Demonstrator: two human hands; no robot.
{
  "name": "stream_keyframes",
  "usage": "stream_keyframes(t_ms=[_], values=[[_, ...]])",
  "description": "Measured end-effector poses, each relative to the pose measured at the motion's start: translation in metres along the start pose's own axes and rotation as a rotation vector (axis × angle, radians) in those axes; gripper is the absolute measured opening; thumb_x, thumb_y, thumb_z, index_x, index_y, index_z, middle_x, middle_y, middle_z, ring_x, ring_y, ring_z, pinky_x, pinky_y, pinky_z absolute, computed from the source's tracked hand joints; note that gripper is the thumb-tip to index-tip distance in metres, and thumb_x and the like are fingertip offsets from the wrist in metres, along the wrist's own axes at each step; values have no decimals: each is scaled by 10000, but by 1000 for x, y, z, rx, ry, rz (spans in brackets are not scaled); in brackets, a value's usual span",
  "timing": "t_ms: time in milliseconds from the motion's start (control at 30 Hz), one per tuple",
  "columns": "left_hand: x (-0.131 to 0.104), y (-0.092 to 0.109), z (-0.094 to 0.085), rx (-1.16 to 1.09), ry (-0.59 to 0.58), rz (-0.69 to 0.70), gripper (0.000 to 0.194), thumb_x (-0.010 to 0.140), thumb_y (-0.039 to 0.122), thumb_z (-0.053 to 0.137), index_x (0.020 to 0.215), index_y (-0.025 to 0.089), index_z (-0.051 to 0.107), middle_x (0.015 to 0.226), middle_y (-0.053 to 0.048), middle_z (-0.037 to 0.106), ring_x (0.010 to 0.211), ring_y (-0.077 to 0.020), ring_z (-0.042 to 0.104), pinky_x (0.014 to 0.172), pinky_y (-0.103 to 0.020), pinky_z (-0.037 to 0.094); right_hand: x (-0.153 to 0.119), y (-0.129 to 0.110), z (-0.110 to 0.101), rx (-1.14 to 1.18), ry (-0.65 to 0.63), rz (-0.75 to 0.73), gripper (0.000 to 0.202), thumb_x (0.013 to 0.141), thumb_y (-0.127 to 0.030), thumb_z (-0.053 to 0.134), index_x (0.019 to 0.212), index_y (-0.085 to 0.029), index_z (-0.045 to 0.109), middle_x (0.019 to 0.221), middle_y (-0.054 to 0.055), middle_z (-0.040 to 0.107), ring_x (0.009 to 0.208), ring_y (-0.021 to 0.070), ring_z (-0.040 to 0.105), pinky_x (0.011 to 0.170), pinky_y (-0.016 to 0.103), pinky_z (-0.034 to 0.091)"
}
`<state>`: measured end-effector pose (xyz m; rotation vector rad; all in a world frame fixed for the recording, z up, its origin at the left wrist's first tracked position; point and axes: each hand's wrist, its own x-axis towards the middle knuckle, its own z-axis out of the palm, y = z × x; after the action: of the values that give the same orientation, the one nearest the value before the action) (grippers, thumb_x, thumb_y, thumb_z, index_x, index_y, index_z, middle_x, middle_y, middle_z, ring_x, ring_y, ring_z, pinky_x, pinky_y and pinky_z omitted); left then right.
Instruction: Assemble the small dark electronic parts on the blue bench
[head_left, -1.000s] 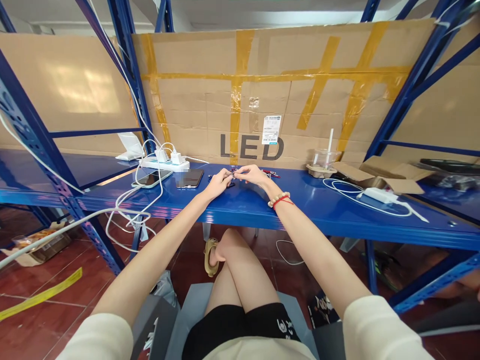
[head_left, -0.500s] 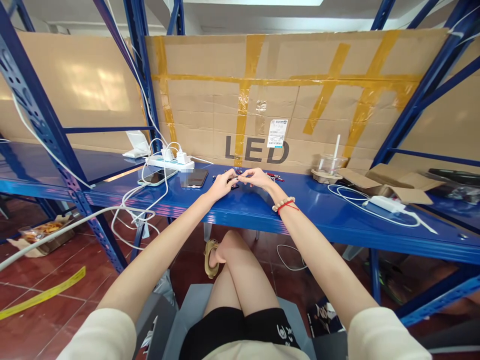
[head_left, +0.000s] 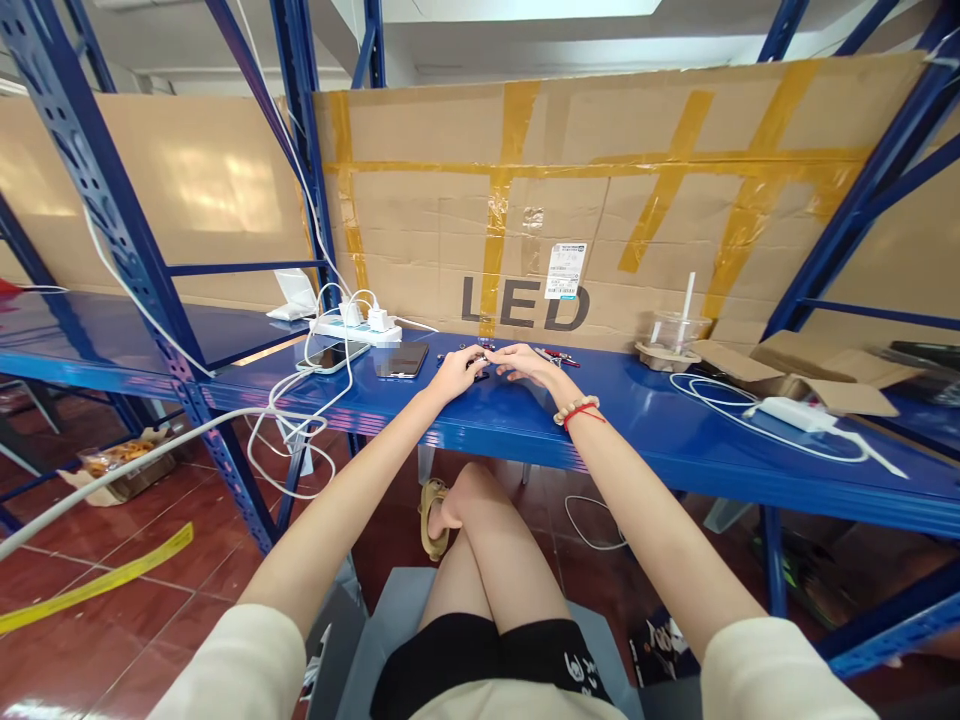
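My left hand is closed over the blue shelf top, its fingertips pinching something small and dark that I cannot make out. Meeting it fingertip to fingertip is my right hand, bent at the knuckles, with its thumb and index finger drawn together at the same spot. What lies between the right fingertips is too small to name. Several small dark pieces lie around and behind the hands, partly hidden by them. Just right of my right hand are thin red and dark tools. A dark phone lies left of my left hand.
A white power strip with chargers and tangled white cables is at the left, beside another phone. To the right stand a plastic cup with a straw, an opened cardboard box and a white adapter. Taped cardboard backs the shelf.
The whole view has shifted slightly, so things sit a little further right. My hands remain together at the same place, with the right fingers slightly more extended.
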<state>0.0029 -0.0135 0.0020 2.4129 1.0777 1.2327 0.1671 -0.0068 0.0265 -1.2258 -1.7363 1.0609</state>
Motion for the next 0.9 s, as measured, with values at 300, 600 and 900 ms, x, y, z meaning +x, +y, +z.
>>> stream_keyframes(t_ms=[300,600,900], values=[[6,-10,5,23,172,-285,245,862,292,292,921,224,520,711,-15,593,704,-166,555,731,-309,431,11,10,0,-150,68,-259,418,594,-493,693,803,-131,687,766,63,646,553,89,499,424,188,359],[8,-16,6,-66,245,-388,238,856,302,280,828,216,500,690,-34,558,745,-199,550,756,-367,422,25,27,-4,-326,24,-349,345,609,-405,704,825,-138,725,822,79,693,621,143,582,552,244,462],[2,-2,-1,4,262,-365,274,833,340,302,659,218,475,696,-30,563,687,-189,523,653,-314,404,22,28,-4,-384,23,-344,320,632,-386,695,841,-145,723,840,80,696,671,156,604,610,256,475]])
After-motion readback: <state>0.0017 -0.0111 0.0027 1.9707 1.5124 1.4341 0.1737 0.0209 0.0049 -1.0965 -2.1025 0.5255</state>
